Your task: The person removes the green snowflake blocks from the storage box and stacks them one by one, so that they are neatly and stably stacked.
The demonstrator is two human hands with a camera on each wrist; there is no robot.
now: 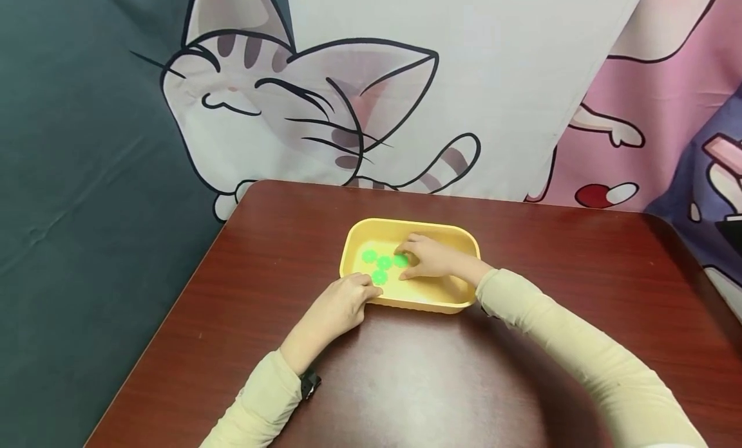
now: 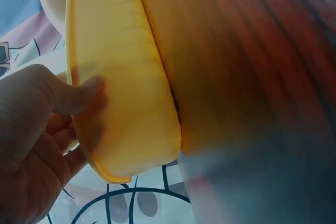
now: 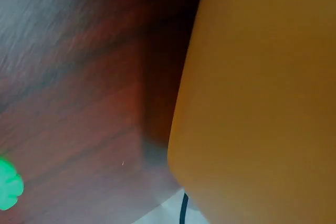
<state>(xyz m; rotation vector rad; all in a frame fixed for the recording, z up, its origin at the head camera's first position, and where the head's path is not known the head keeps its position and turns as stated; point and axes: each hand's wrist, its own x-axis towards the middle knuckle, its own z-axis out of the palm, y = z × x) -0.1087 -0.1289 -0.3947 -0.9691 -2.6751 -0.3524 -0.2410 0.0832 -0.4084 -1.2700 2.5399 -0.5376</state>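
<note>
Table (image 1: pixel 278 242) (×1): yellow tray (image 1: pixel 423 302) (×1) is being borne on it. At tray's near-L rim, wall is being pinched by L hand (image 1: pixel 343 301), thumb outside, other fingers over rim. Inside tray, R hand (image 1: pixel 433 257) is being held, thumb & forefinger spread about one green disc (image 1: pixel 400 261); whether it is being gripped can't be told. Step, prob.: disc is being picked at while tray is being steadied; firmer pinch is prob. being called for next. Discs: 4 are being seen in tray's L half; separately, 1 outlying disc (image 3: pixel 9 186) is being shown (R-wrist view), outside tray.
</note>
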